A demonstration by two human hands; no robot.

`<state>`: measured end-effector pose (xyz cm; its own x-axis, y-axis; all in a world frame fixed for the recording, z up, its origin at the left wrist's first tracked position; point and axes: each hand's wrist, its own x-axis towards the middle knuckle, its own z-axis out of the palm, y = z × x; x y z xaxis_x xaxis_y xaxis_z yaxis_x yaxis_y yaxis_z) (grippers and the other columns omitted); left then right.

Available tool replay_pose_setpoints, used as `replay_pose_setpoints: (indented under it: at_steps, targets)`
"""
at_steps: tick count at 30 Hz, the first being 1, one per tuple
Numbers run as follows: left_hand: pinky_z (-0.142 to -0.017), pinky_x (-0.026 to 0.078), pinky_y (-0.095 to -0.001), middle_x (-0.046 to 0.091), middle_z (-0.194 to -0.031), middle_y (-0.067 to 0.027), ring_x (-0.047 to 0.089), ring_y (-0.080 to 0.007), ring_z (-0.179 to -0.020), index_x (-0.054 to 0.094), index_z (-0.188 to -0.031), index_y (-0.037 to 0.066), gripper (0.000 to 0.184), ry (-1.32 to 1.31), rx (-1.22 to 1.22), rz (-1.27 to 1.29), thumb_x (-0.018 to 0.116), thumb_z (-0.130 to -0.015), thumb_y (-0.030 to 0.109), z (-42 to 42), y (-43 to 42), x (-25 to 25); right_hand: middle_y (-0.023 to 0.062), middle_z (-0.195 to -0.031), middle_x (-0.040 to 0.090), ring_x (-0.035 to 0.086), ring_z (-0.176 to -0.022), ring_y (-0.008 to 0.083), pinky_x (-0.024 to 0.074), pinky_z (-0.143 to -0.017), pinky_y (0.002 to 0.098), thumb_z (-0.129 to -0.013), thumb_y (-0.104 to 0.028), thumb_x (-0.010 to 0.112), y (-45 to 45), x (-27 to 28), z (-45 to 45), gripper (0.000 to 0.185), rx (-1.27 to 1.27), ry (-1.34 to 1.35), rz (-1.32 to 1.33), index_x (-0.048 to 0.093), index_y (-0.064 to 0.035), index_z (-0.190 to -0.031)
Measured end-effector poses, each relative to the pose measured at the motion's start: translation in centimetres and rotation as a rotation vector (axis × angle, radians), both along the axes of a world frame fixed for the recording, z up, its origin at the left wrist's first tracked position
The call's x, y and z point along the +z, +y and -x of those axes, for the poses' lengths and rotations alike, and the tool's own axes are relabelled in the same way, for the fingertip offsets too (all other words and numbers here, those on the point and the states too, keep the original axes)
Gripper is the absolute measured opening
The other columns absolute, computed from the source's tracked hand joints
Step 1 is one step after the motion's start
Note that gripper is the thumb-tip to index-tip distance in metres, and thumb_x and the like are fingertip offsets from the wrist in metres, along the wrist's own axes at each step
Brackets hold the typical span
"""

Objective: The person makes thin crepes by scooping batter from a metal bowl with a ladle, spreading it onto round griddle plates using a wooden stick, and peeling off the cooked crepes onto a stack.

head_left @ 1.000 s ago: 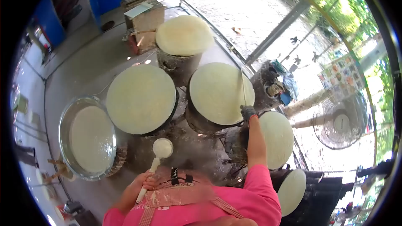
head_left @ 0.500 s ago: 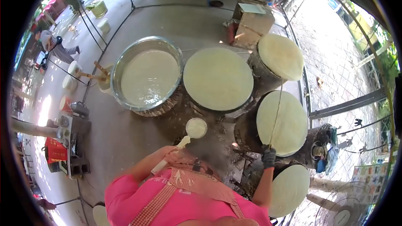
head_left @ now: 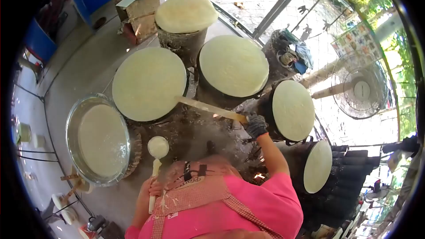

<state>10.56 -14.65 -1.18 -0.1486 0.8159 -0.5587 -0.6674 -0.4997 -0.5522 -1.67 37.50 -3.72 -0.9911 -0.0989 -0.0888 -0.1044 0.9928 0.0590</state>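
Observation:
My left hand (head_left: 155,187) is closed round the light handle of a ladle (head_left: 158,147), whose round bowl holds pale batter. In my gloved right hand (head_left: 255,126) is a long flat wooden spatula (head_left: 212,109). The spatula's far tip lies at the lower right edge of a large round pale sheet (head_left: 149,84) on a drum-like stove. Another round sheet (head_left: 233,65) lies beyond my right hand, and a third (head_left: 293,110) is just to its right. At the left stands a wide metal basin (head_left: 126,150) of white batter.
A puffed-up sheet (head_left: 186,13) tops the far stove, beside a cardboard box (head_left: 144,11). One more sheet (head_left: 318,167) is at lower right, near dark stacked tiles (head_left: 349,172). A fan (head_left: 361,89) and a bin with cloths (head_left: 287,55) stand at the right.
The spatula has swung from the sheet at the right to the edge of the large sheet at the left. The view has turned. The ladle stays in my left hand.

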Motion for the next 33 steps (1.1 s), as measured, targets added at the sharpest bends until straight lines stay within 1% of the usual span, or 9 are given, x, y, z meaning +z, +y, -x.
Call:
replay_pose_setpoints:
  at_steps: [2, 9, 13, 14, 18, 21, 24, 25, 33]
  targets:
    - [-0.036, 0.031, -0.0289, 0.032, -0.041, -0.0037, 0.029, -0.0137, -0.033, 0.038, -0.054, 0.008, 0.043, -0.03, 0.032, -0.037, 0.036, -0.088, 0.036, 0.4, 1.1, 0.0, 0.0147, -0.103, 0.052, 0.058, -0.078, 0.027, 0.0452, -0.064, 0.0389, -0.069, -0.029, 0.056, 1.4, 1.7, 1.8, 0.048, -0.021, -0.072, -0.069, 0.047, -0.0115, -0.113]
    - [-0.03, 0.029, -0.0232, 0.035, -0.045, -0.0031, 0.033, -0.0101, -0.033, 0.037, -0.057, 0.005, 0.035, -0.002, 0.18, -0.002, 0.041, -0.085, 0.026, 0.2, 11.0, 1.0, 0.0148, -0.095, 0.057, 0.059, -0.068, 0.0302, 0.0451, -0.057, 0.0423, -0.072, -0.024, 0.051, 9.6, -1.1, 14.0, 0.049, 0.471, 0.143, 0.033, 0.042, -0.0126, -0.12]
    - [-0.029, 0.03, -0.0227, 0.034, -0.043, -0.0023, 0.032, -0.0092, -0.033, 0.036, -0.056, 0.008, 0.036, -0.064, 0.231, 0.156, 0.043, -0.085, 0.028, -0.7, 16.0, 4.0, 0.0149, -0.082, 0.058, 0.057, -0.059, 0.0265, 0.0404, -0.048, 0.0413, -0.074, -0.018, 0.044, 11.0, 0.2, 18.8, 0.031, 0.868, -0.138, -0.132, 0.054, -0.0091, -0.102]
    - [-0.028, 0.03, -0.0221, 0.034, -0.043, -0.002, 0.032, -0.0088, -0.033, 0.035, -0.056, 0.008, 0.036, -0.079, 0.253, 0.184, 0.043, -0.085, 0.028, -1.1, 17.0, 4.8, 0.0146, -0.076, 0.057, 0.056, -0.055, 0.0255, 0.0382, -0.045, 0.04, -0.073, -0.018, 0.043, 11.1, 0.2, 19.8, 0.022, 0.916, -0.099, -0.072, 0.055, -0.0083, -0.088]
    - [-0.028, 0.029, -0.019, 0.034, -0.042, 0.0001, 0.032, -0.0067, -0.033, 0.033, -0.055, 0.01, 0.036, -0.106, 0.148, 0.495, 0.044, -0.085, 0.027, -2.3, 19.6, 5.1, 0.0124, -0.076, 0.057, 0.059, -0.064, 0.0285, 0.0439, -0.055, 0.0428, -0.071, -0.016, 0.047, 8.3, 7.9, 23.8, 0.013, 0.753, -0.124, -0.301, 0.053, -0.0089, -0.079]
    - [-0.028, 0.029, -0.0178, 0.034, -0.044, 0.0008, 0.032, -0.006, -0.033, 0.033, -0.057, 0.01, 0.034, -0.085, 0.275, 0.359, 0.044, -0.085, 0.026, -3.0, 20.1, 4.0, 0.0133, -0.08, 0.06, 0.059, -0.068, 0.0302, 0.0463, -0.061, 0.0408, -0.072, -0.015, 0.046, 9.5, 9.6, 30.0, 0.015, 0.599, 0.098, -0.045, 0.055, -0.0089, -0.082]
    - [-0.03, 0.031, -0.0217, 0.035, -0.049, -0.0015, 0.033, -0.0081, -0.036, 0.044, -0.094, 0.012, 0.011, -0.073, 0.458, 0.192, 0.042, -0.087, 0.02, -3.0, 20.2, 3.4, 0.0183, -0.078, 0.059, 0.058, -0.073, 0.0351, 0.0456, -0.064, 0.0431, -0.074, -0.02, 0.048, 11.8, 13.6, 35.3, 0.016, 0.455, 0.222, 0.072, 0.054, -0.0059, -0.079]
    - [-0.031, 0.032, -0.0238, 0.036, -0.051, -0.0026, 0.033, -0.0092, -0.037, 0.05, -0.112, 0.014, 0.026, -0.077, 0.494, 0.173, 0.041, -0.087, 0.018, -3.0, 20.1, 3.3, 0.0185, -0.079, 0.058, 0.057, -0.073, 0.0362, 0.0448, -0.064, 0.0446, -0.076, -0.021, 0.047, 12.0, 16.4, 35.2, 0.017, 0.337, 0.258, 0.048, 0.053, -0.0055, -0.08]
    - [-0.031, 0.032, -0.0249, 0.036, -0.052, -0.0032, 0.033, -0.0098, -0.038, 0.048, -0.114, 0.014, 0.028, 0.067, 0.453, 0.142, 0.041, -0.088, 0.019, -3.3, 16.2, 0.0, 0.0166, -0.085, 0.06, 0.058, -0.079, 0.0335, 0.0464, -0.068, 0.0426, -0.079, -0.028, 0.049, 20.4, 24.1, 37.8, 0.025, -0.187, 0.726, 0.04, 0.055, -0.0076, -0.091]
